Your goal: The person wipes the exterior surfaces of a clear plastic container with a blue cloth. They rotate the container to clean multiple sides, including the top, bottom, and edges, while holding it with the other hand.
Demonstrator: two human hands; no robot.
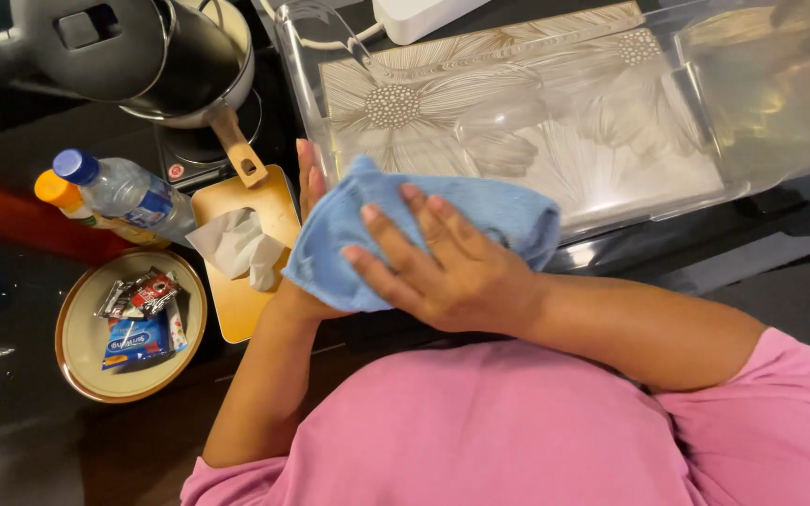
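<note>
A folded blue cloth (pixel 489 211) is sandwiched between my two hands at the near edge of a clear tray (pixel 611 178) with a gold flower pattern. My left hand (pixel 307 178) is underneath the cloth, with only its fingertips and wrist showing. On top of the cloth lies my right hand (pixel 442 272), fingers spread and pressing down. The tray lies flat on the dark counter just beyond my hands, and the cloth's far end overlaps its front rim.
Left of my hands lies a wooden cutting board (pixel 241 300) with a crumpled tissue (pixel 236 245). Farther left are a round plate (pixel 82 351) of snack packets, two plastic bottles (pixel 124 192), a red cylinder (pixel 21 225), and a dark kettle and pot (pixel 142 52).
</note>
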